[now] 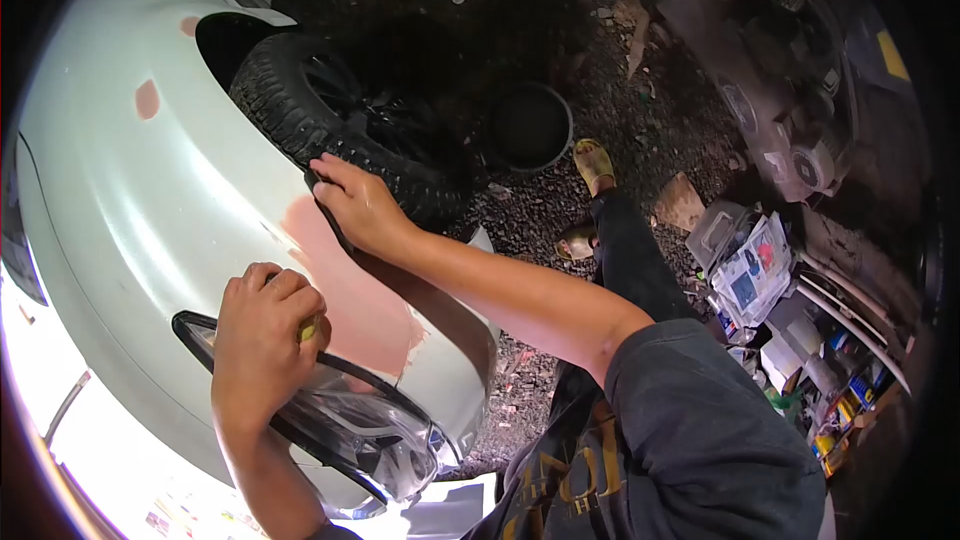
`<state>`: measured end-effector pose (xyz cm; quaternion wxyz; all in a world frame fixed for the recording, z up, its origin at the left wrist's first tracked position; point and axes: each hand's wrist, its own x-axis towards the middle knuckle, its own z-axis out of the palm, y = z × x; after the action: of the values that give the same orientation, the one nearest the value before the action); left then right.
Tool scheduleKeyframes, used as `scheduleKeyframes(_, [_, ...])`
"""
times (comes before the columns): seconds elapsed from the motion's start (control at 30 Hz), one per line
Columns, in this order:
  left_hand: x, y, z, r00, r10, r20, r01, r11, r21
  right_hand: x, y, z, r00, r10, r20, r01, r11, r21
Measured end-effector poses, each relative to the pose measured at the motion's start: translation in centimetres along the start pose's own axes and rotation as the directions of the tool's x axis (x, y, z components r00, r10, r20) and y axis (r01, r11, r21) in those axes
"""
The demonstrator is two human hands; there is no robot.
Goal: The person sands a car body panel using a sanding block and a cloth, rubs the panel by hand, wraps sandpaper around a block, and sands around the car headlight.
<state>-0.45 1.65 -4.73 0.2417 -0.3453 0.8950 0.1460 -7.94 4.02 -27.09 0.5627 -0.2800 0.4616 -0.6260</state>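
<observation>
A white car fender (pixel 190 170) curves through the left half of the head view, with a large pinkish filler patch (pixel 355 305) on it. Over the headlight end of that patch, my left hand (pixel 265 340) is closed around a small yellow-green object (pixel 307 329). Most of that object is hidden by the fingers, so its kind does not show. My right hand (pixel 362 208) rests at the wheel-arch edge (pixel 330 215), its fingers curled over the dark lip beside the tire (pixel 300 105). Below my left hand lies the clear headlight (pixel 365 430).
Two smaller filler spots, one a reddish patch (pixel 147 99), mark the fender. A round black tub (pixel 530 127) stands on the gravel (pixel 520 210) near my sandaled foot (pixel 594 162). At right are a dusty bumper-like part (pixel 740 90), newspapers (pixel 750 270) and piled cans and boxes.
</observation>
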Motion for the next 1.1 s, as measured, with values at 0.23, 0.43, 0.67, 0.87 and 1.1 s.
scheduleKeyframes(0.23, [0.2,0.2,-0.2,0.998,-0.061,0.015,0.061,0.998,-0.033,-12.3,-3.7,-2.1,0.987,-0.017,0.160,0.045,0.983,-0.176])
scheduleKeyframes(0.43, [0.0,0.3,-0.2,0.996,-0.084,0.007,0.084,0.996,-0.010,-0.8,-1.7,0.4,0.995,-0.067,0.067,0.067,0.998,0.004])
scheduleKeyframes(0.67, [0.1,0.1,-0.4,0.976,-0.156,-0.151,0.162,0.986,0.027,-11.9,-3.0,-2.5,0.985,-0.078,0.155,0.100,0.985,-0.140])
scheduleKeyframes(0.87, [-0.1,-0.2,-0.2,0.976,-0.174,-0.130,0.178,0.984,0.017,-0.7,-0.4,-0.5,0.998,-0.027,0.054,0.027,1.000,-0.003])
scheduleKeyframes(1.1, [0.0,0.0,0.0,0.971,-0.181,-0.156,0.184,0.983,0.003,-10.4,-3.2,-1.8,0.981,-0.127,0.150,0.143,0.984,-0.103])
